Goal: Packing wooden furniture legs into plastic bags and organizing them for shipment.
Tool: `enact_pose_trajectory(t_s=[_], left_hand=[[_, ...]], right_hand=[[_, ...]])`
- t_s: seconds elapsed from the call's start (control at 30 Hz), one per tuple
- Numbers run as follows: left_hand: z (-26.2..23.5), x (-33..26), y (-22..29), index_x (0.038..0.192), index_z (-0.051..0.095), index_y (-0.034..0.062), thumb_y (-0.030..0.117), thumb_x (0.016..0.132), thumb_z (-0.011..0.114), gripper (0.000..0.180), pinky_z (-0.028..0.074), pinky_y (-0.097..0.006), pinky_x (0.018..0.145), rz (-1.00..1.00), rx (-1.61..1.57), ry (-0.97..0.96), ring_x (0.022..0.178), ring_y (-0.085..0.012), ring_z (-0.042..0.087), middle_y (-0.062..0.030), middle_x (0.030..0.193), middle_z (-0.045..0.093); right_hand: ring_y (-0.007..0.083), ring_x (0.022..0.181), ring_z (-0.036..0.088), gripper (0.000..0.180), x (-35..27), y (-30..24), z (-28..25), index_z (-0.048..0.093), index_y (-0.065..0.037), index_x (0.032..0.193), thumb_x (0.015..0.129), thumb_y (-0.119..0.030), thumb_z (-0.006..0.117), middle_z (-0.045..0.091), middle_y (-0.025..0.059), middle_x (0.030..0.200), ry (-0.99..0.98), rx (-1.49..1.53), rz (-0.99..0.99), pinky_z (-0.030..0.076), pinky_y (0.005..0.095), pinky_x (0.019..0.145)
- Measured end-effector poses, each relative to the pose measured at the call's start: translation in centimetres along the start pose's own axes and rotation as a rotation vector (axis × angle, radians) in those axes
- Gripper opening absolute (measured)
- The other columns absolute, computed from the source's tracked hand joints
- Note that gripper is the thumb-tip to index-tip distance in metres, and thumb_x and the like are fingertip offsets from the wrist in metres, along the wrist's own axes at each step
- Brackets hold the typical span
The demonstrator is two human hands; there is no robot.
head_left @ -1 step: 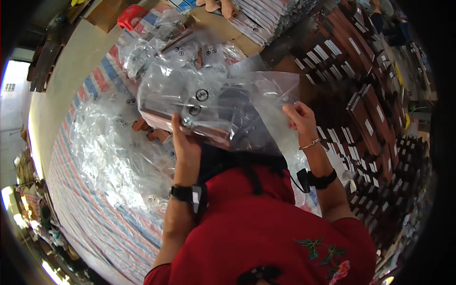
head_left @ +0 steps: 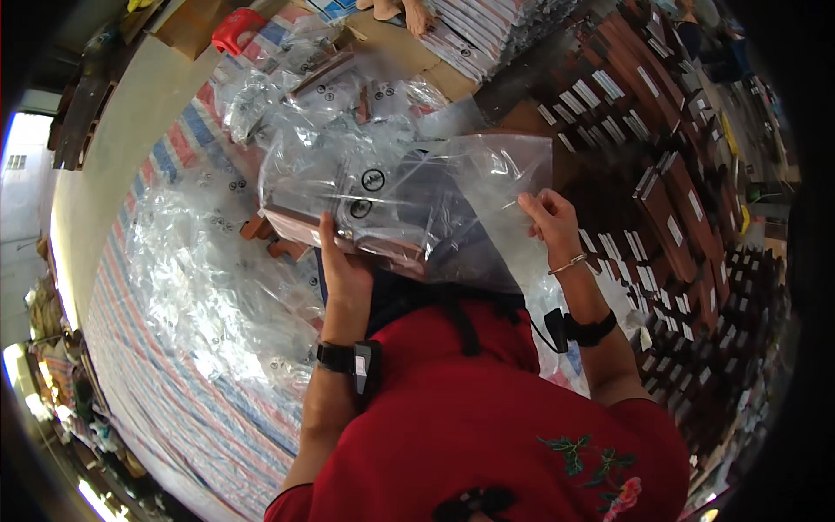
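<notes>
A clear plastic bag (head_left: 500, 174) with round black printed marks lies across my lap, holding a flat reddish-brown piece (head_left: 387, 250). The piece has a straight, board-like front edge; its exact kind is hard to make out through the film. My left hand (head_left: 346, 274) is closed on the bagged piece at its near edge, thumb on top and the other fingers hidden beneath. At the bag's loose right end, my right hand (head_left: 550, 217) is closed with its fingers curled, pinching the film's edge. Between the piece and my right hand the bag is slack.
Crumpled clear bags (head_left: 209, 270) heap on a striped sheet (head_left: 130, 339) at my left. Dark brown pieces with pale labels (head_left: 674, 209) stand in rows at right. A wrapped stack (head_left: 470, 39), another person's bare feet (head_left: 409, 16) and a red plastic object (head_left: 237, 31) are farther off.
The bagged piece and my left hand have shifted slightly right and toward me. My right hand has hardly moved.
</notes>
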State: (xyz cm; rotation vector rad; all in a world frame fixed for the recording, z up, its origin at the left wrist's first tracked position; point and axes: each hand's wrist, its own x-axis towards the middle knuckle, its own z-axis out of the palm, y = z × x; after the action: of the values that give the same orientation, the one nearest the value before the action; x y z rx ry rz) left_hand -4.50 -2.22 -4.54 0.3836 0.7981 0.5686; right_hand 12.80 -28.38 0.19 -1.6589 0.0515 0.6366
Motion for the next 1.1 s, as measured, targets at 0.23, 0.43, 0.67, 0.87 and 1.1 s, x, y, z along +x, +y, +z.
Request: enact_pose_trajectory(t_s=[0.23,0.43,0.67,0.87,1.1], left_hand=[[-0.7,1.4,-1.2,0.121,0.050,0.0070,0.037,0.089,0.060,0.045,0.042,-0.043,0.097,-0.060,0.033,0.040,0.109,-0.0250,0.054,-0.0082,0.118,0.057],[-0.5,0.5,-1.1,0.115,0.055,0.0078,0.043,0.083,0.067,0.049,0.044,-0.040,0.092,-0.071,0.146,0.010,0.103,-0.0236,0.056,-0.0069,0.109,0.060],[-5.5,2.2,-1.7,0.121,0.049,0.0095,0.040,0.089,0.060,0.046,0.047,-0.044,0.092,-0.068,0.141,0.022,0.105,-0.0261,0.056,-0.0079,0.112,0.056],[-2.3,1.5,-1.2,0.121,0.051,0.0104,0.041,0.089,0.057,0.044,0.039,-0.052,0.100,-0.103,0.042,-0.060,0.112,-0.0328,0.053,-0.0115,0.121,0.056],[-1.9,4.3,-1.2,0.122,0.052,0.0073,0.041,0.090,0.054,0.046,0.041,-0.049,0.099,-0.002,0.101,-0.080,0.112,-0.0308,0.054,-0.0106,0.121,0.057]], right_hand=[[0.0146,0.067,0.055,0.032,-1.6,2.4,-0.9,0.059,-0.002,0.098,0.079,-0.023,0.074,0.058,0.0052,0.087,0.417,-0.611,-0.694,0.047,0.0290,0.060],[0.0091,0.066,0.057,0.023,0.7,7.8,-0.2,0.066,-0.001,0.081,0.082,-0.024,0.071,0.064,0.0030,0.070,-0.031,-0.096,-0.025,0.047,0.0289,0.058],[0.0185,0.081,0.063,0.016,-0.1,3.3,2.1,0.069,-0.006,0.081,0.081,-0.022,0.068,0.068,0.0058,0.085,0.131,-0.742,-0.675,0.048,0.0332,0.073],[0.0230,0.118,0.053,0.041,-2.0,0.8,2.9,0.050,0.000,0.130,0.096,-0.022,0.052,0.052,0.0144,0.132,-0.799,0.416,-0.110,0.035,0.0368,0.108],[0.0161,0.100,0.058,0.032,2.3,5.5,8.5,0.056,-0.001,0.120,0.092,-0.015,0.059,0.060,0.0073,0.111,-0.881,0.129,-0.023,0.046,0.0287,0.089]])
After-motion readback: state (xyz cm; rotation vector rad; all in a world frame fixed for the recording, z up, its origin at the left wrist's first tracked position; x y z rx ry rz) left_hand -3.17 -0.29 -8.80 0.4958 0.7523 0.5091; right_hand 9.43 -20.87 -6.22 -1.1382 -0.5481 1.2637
